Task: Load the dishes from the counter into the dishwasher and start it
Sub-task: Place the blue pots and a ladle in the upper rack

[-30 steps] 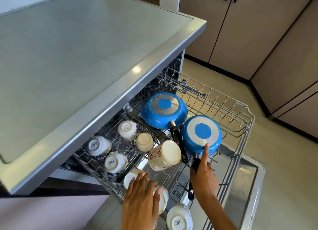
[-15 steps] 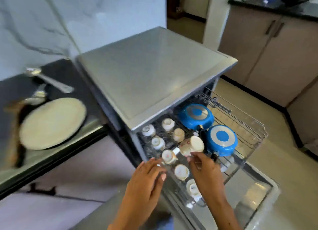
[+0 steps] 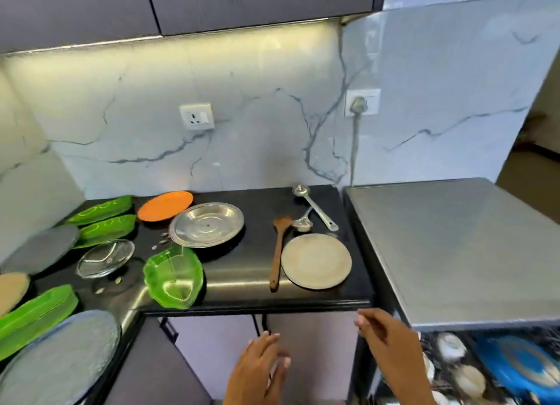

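Both hands empty, fingers loose: left hand (image 3: 259, 371) at 6 o'clock, right hand (image 3: 391, 344) at 5, below counter (image 3: 251, 286) edge. Guessing next grab is round plate (image 3: 316, 261) or wooden spatula (image 3: 278, 250), closest to dishwasher rack (image 3: 491, 371) at 4 o'clock. Steel plate (image 3: 207, 228), green dish (image 3: 172, 275) wait further left.
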The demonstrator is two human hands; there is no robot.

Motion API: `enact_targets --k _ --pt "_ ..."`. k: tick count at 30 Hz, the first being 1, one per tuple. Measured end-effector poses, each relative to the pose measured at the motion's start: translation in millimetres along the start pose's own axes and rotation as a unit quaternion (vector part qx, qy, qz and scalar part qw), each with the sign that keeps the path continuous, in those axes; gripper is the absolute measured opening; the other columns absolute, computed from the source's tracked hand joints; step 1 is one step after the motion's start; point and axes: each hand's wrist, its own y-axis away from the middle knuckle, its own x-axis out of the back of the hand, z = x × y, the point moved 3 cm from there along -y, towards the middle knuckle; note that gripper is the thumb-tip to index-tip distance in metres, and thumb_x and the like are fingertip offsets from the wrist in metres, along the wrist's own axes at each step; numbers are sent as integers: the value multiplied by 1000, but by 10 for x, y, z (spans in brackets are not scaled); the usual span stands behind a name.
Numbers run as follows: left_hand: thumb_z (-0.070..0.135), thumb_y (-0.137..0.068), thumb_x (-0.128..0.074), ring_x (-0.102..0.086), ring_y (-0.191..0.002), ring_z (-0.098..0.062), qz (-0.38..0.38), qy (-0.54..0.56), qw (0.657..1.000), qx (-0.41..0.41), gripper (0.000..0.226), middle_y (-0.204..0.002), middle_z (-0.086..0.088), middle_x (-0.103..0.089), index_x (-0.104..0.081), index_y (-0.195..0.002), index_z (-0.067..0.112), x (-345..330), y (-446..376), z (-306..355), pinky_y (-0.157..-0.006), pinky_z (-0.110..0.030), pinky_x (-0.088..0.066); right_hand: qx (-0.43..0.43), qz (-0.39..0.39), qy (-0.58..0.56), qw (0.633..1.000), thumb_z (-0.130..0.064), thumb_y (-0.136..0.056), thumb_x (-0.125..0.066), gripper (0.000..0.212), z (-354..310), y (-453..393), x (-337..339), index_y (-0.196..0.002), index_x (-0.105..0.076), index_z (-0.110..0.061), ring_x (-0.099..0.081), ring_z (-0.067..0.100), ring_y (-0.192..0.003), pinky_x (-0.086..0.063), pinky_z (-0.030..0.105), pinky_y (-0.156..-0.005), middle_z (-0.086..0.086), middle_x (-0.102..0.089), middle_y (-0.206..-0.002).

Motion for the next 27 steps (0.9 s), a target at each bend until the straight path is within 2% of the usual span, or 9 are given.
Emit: enact_targets --k 2,4,5,8,10,13,18,23,27 --pt "50 -86 -37 -57 -111 -7 -21 5 999 33 29 -111 11 -63 -62 -93 36 -23 -172 -105 -86 -28 -51 19 -7 -2 1000 -22 -87 -63 20 -122 -192 -123 -80 -59 -41 -65 -1 -70 -49 10 -65 -13 -70 -75" --pt "54 -84 -28 -41 -122 -3 -34 14 997 67 51 -121 13 -53 -66 -100 25 -72 -442 -256 -104 -29 -34 33 -9 10 999 -23 -87 -62 13 -180 -404 -255 -85 -62 -36 -65 0 -71 -49 10 -64 -14 -69 -76" --pt "52 -87 -29 -39 -121 -2 -35 12 997 74 49 -121 13 -52 -66 -102 23 -88 -609 -336 -106 -27 -28 35 -9 12 999 -23 -87 -63 12 -199 -509 -323 -86 -62 -34 -65 0 -71 -49 10 -65 -15 -69 -75" --pt "27 -94 -49 -53 -98 -10 -7 7 996 94 19 -103 7 -61 -65 -98 17 -134 -1217 -572 -87 -24 -39 35 -11 18 999 -22 -86 -64 8 -223 -837 -521 -91 -66 -29 -65 2 -73 -52 12 -69 -13 -69 -77" --pt "23 -94 -51 -54 -89 -13 -8 1 993 121 15 -96 4 -61 -63 -97 14 -201 -1654 -752 -74 -20 -35 24 -5 16 1000 -23 -86 -65 11 -215 -1091 -653 -96 -68 -23 -66 6 -78 -55 20 -77 -9 -70 -85" --pt "24 -96 -48 -54 -92 -15 -24 -6 987 156 19 -100 -1 -60 -60 -100 11 -366 -2204 -963 -77 -22 -37 8 5 15 1000 -24 -86 -63 12 -210 -1434 -795 -97 -68 -22 -66 7 -80 -55 25 -80 -7 -70 -90" --pt "30 -94 -52 -47 -104 -21 -99 -16 968 231 30 -111 -9 -52 -51 -109 5 -738 -2763 -1316 -83 -26 -36 -16 25 15 999 -25 -87 -63 13 -172 -1849 -928 -99 -68 -23 -66 6 -79 -53 19 -79 -9 -70 -91" --pt "24 -91 -58 -58 -87 -23 -151 -26 953 262 17 -88 -3 -56 -51 -85 9 -868 -3002 -1475 -69 -29 -44 -45 38 14 998 -24 -87 -63 12 -71 -2014 -933 -97 -68 -24 -66 5 -77 -51 16 -76 -12 -69 -88" --pt "13 -90 -57 -46 -67 -17 -121 -23 954 274 36 -64 5 -41 -36 -60 17 -682 -3042 -1579 -57 -27 -32 -62 39 11 997 -25 -86 -63 12 63 -2024 -875 -98 -67 -25 -66 3 -77 -53 19 -78 -12 -70 -87"
